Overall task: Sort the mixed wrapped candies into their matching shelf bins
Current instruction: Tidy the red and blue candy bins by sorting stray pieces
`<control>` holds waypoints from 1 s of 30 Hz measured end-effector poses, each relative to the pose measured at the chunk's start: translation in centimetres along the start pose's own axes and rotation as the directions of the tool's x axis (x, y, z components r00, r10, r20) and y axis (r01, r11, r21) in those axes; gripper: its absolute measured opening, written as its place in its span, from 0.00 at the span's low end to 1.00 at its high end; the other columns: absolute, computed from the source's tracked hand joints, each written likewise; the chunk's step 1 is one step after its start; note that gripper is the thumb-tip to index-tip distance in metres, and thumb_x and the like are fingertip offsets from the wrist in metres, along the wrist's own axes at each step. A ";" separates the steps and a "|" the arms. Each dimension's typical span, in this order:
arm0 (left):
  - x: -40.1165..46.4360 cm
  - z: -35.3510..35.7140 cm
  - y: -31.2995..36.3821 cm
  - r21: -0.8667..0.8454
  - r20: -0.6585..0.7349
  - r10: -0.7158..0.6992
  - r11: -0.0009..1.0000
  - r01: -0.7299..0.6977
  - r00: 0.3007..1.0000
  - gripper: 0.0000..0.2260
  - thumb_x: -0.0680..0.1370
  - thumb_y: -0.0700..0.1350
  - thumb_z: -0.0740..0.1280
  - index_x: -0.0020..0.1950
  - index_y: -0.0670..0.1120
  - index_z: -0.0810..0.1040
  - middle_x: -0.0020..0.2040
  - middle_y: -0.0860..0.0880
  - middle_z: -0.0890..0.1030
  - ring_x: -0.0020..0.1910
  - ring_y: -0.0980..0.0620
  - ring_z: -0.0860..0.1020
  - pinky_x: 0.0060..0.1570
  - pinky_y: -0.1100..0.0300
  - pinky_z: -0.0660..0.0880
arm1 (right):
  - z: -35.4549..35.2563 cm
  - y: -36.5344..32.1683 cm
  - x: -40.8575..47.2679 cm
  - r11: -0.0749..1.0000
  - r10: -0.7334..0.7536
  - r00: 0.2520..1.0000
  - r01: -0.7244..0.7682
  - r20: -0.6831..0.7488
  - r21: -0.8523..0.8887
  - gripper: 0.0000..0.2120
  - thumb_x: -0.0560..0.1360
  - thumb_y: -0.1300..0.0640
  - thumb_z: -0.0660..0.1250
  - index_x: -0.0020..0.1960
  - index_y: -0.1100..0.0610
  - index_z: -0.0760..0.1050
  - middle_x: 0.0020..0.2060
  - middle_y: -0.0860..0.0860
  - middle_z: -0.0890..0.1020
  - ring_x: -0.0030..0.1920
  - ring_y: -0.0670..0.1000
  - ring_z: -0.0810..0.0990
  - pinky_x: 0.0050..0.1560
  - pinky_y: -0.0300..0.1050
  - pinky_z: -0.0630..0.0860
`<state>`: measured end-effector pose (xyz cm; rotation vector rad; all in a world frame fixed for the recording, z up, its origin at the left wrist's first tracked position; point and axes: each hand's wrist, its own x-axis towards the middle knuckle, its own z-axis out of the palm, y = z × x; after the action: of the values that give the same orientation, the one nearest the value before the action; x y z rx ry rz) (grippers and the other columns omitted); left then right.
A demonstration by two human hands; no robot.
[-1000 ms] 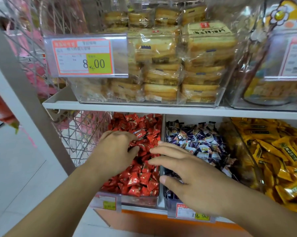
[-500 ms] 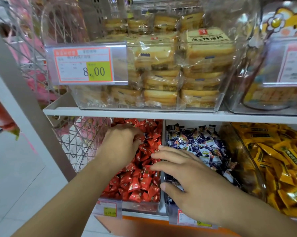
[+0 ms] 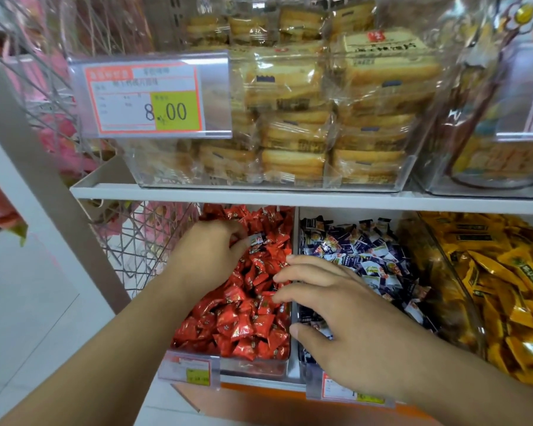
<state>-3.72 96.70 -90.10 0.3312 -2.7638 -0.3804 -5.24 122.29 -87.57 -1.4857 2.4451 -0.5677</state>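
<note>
Since the earlier frame, left hand (image 3: 209,256) has reached deeper into the red candy bin (image 3: 252,365), and now its fingertips pinch a white-and-blue candy (image 3: 256,241) among red candies (image 3: 243,327). Right hand (image 3: 348,327) hovers released, fingers spread, over the blue candy bin (image 3: 348,392).

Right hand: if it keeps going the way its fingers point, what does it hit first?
Probably the red candies: the right hand has fingertips pointing left, already over the red bin's edge. Contact is unclear.
</note>
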 end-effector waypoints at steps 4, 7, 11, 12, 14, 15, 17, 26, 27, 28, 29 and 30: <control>1.6 0.5 0.8 -0.045 0.041 -0.029 0.998 0.031 0.999 0.11 0.80 0.54 0.70 0.59 0.52 0.85 0.53 0.54 0.85 0.51 0.55 0.82 0.44 0.67 0.71 | 0.1 0.0 -0.2 1.000 0.008 1.000 -0.008 -0.009 0.018 0.18 0.84 0.48 0.63 0.73 0.38 0.70 0.74 0.25 0.58 0.76 0.28 0.37 0.76 0.36 0.40; 2.1 0.8 0.4 -0.023 0.151 -0.096 0.995 0.100 0.984 0.16 0.77 0.58 0.73 0.62 0.54 0.83 0.63 0.52 0.81 0.59 0.52 0.79 0.53 0.63 0.73 | 0.1 0.0 -0.1 1.000 0.012 1.000 -0.012 -0.006 0.029 0.18 0.84 0.49 0.63 0.73 0.38 0.70 0.73 0.25 0.58 0.76 0.27 0.38 0.75 0.36 0.41; 2.1 0.6 0.0 -0.004 0.211 -0.118 0.993 0.122 0.970 0.22 0.74 0.61 0.74 0.67 0.56 0.81 0.69 0.53 0.75 0.66 0.52 0.75 0.56 0.66 0.66 | 0.1 0.0 0.1 0.999 0.016 1.000 -0.016 0.001 0.042 0.17 0.84 0.48 0.63 0.72 0.38 0.71 0.72 0.24 0.58 0.75 0.27 0.37 0.77 0.38 0.41; 2.1 0.5 0.1 -0.001 0.217 -0.113 0.993 0.116 0.970 0.22 0.74 0.60 0.75 0.67 0.57 0.80 0.69 0.53 0.75 0.66 0.53 0.75 0.56 0.66 0.66 | 0.1 0.0 0.1 0.999 0.017 1.000 -0.017 0.001 0.043 0.17 0.84 0.48 0.63 0.72 0.38 0.71 0.72 0.24 0.58 0.75 0.28 0.37 0.78 0.40 0.42; 2.1 0.5 0.3 -0.018 0.193 -0.106 0.994 0.111 0.976 0.20 0.75 0.59 0.75 0.66 0.56 0.81 0.67 0.53 0.76 0.60 0.56 0.75 0.54 0.67 0.65 | 0.1 0.0 0.1 0.999 0.016 1.000 -0.016 -0.003 0.048 0.17 0.84 0.48 0.63 0.71 0.38 0.71 0.72 0.24 0.58 0.76 0.28 0.38 0.78 0.41 0.42; 2.0 0.5 0.3 -0.027 0.175 -0.104 0.993 0.111 0.979 0.19 0.75 0.58 0.75 0.64 0.56 0.82 0.65 0.54 0.77 0.57 0.58 0.74 0.53 0.67 0.66 | 0.1 0.0 0.1 0.999 0.014 1.000 -0.014 -0.007 0.049 0.17 0.83 0.48 0.63 0.71 0.39 0.72 0.72 0.25 0.59 0.76 0.28 0.38 0.78 0.41 0.42; 1.9 0.7 0.3 -0.035 0.139 -0.090 0.995 0.096 0.986 0.15 0.76 0.57 0.74 0.61 0.55 0.84 0.62 0.54 0.79 0.55 0.58 0.76 0.51 0.66 0.68 | 0.1 -0.1 0.0 0.999 0.011 1.000 -0.011 -0.011 0.045 0.16 0.83 0.48 0.63 0.71 0.39 0.72 0.72 0.25 0.59 0.76 0.28 0.38 0.78 0.39 0.42; 1.6 1.2 0.2 -0.016 -0.011 -0.043 0.999 0.043 0.999 0.06 0.79 0.47 0.70 0.52 0.50 0.87 0.52 0.53 0.85 0.46 0.51 0.83 0.44 0.59 0.79 | 0.1 -0.1 -0.1 0.999 0.006 1.000 -0.005 -0.014 0.040 0.16 0.84 0.48 0.62 0.71 0.39 0.71 0.72 0.25 0.58 0.76 0.28 0.38 0.76 0.35 0.41; 1.7 1.2 0.2 -0.019 -0.010 -0.059 0.998 0.059 0.998 0.06 0.79 0.47 0.70 0.51 0.50 0.86 0.50 0.53 0.85 0.45 0.51 0.83 0.43 0.59 0.79 | 0.2 -0.1 -0.1 0.999 0.004 1.000 -0.003 -0.017 0.037 0.16 0.84 0.48 0.62 0.71 0.38 0.71 0.72 0.25 0.58 0.76 0.28 0.38 0.76 0.36 0.41; 1.8 1.2 0.1 -0.028 -0.009 -0.082 0.996 0.081 0.997 0.06 0.79 0.47 0.69 0.51 0.50 0.85 0.47 0.53 0.85 0.43 0.51 0.83 0.42 0.59 0.79 | 0.2 0.0 -0.1 0.999 -0.003 1.000 0.004 -0.022 0.032 0.16 0.84 0.48 0.63 0.71 0.39 0.72 0.72 0.25 0.58 0.76 0.28 0.38 0.76 0.36 0.41; 1.9 1.2 0.1 -0.039 -0.015 -0.108 0.993 0.108 0.994 0.05 0.79 0.48 0.69 0.51 0.50 0.84 0.44 0.54 0.84 0.41 0.52 0.82 0.40 0.60 0.78 | 0.3 0.1 -0.1 0.999 -0.011 1.000 0.012 -0.026 0.030 0.16 0.84 0.48 0.63 0.70 0.39 0.72 0.72 0.25 0.58 0.76 0.29 0.38 0.77 0.37 0.41; 2.0 1.0 0.2 -0.052 -0.024 -0.134 0.990 0.132 0.991 0.05 0.79 0.48 0.68 0.50 0.50 0.84 0.42 0.55 0.82 0.40 0.52 0.81 0.38 0.61 0.76 | 0.3 0.2 0.0 0.999 -0.018 0.999 0.019 -0.030 0.030 0.16 0.83 0.48 0.63 0.70 0.39 0.72 0.72 0.25 0.59 0.76 0.29 0.39 0.77 0.38 0.41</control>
<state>-5.94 96.55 -90.34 0.5061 -2.7080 -0.4747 -5.23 122.34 -87.93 -1.4997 2.4364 -0.6323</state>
